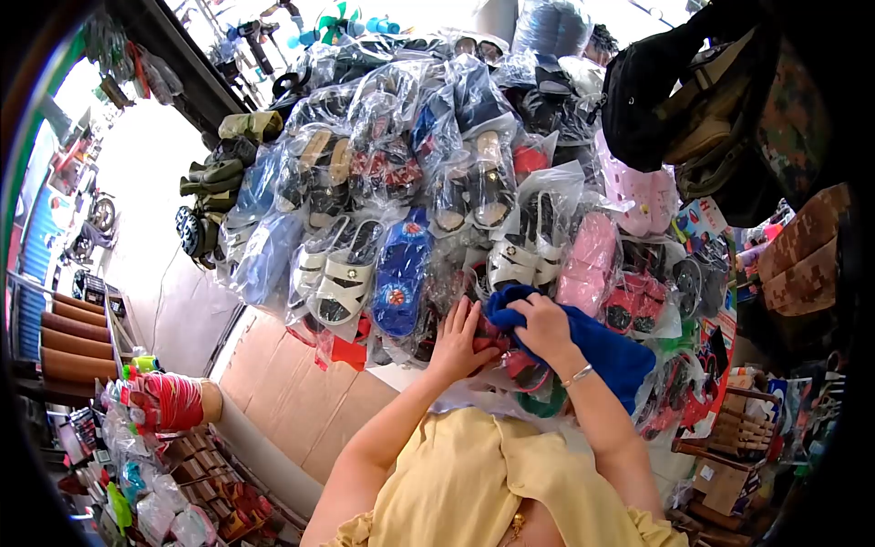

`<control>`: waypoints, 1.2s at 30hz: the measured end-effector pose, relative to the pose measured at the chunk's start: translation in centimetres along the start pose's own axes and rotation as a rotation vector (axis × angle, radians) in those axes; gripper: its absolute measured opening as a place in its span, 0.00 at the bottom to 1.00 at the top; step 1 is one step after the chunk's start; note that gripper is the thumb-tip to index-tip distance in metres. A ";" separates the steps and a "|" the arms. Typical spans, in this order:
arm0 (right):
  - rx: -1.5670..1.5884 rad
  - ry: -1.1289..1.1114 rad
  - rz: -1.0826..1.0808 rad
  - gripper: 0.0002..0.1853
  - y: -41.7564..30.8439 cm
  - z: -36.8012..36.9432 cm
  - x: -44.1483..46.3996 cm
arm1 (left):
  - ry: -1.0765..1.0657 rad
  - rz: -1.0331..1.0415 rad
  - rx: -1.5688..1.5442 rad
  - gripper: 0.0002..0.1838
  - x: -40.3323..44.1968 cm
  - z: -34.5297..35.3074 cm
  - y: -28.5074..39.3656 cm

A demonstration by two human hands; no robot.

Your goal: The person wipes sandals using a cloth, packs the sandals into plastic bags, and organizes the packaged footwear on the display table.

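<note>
My right hand [543, 330] is closed on a blue cloth [606, 351], which bunches up under its fingers and trails to the right. Beside it, my left hand [462, 344] lies with fingers spread on a dark red, plastic-wrapped item [489, 339], partly hidden by the hand. Just beyond my hands are bagged blue slippers [401, 273], white sandals with dark insoles [344, 283] and another white pair [519, 263]. Pink slippers [588, 264] in clear plastic lie up and to the right of the cloth.
Many more bagged shoes cover the sloping display, including pink clogs [633, 187] and red sandals [635, 303]. Dark bags [674, 109] hang at upper right. Rolls of brown material [77, 342] and a spool of pink cord [169, 401] stand at left.
</note>
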State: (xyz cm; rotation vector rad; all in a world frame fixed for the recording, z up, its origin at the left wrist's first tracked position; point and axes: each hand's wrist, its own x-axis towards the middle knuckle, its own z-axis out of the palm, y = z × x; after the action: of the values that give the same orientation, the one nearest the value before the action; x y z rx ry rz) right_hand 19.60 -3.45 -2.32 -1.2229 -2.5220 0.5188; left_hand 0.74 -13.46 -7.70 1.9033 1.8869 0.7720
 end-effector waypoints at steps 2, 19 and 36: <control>-0.046 0.105 0.003 0.22 -1.4 -2.7 0.8 | 0.008 0.081 -0.001 0.49 0.8 -1.7 -1.1; 0.059 0.204 0.124 0.22 0.7 0.0 1.8 | 0.238 -0.326 0.227 0.17 5.3 -8.0 -7.4; 0.103 0.216 0.183 0.22 2.0 0.8 0.5 | 0.367 -0.372 -0.122 0.45 5.9 -6.3 -6.5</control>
State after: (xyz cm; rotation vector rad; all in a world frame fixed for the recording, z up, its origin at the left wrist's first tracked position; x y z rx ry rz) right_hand 20.32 -2.08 -3.89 -1.3980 -2.1913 0.5204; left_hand -8.46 -8.13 -5.79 1.3452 2.2581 1.1348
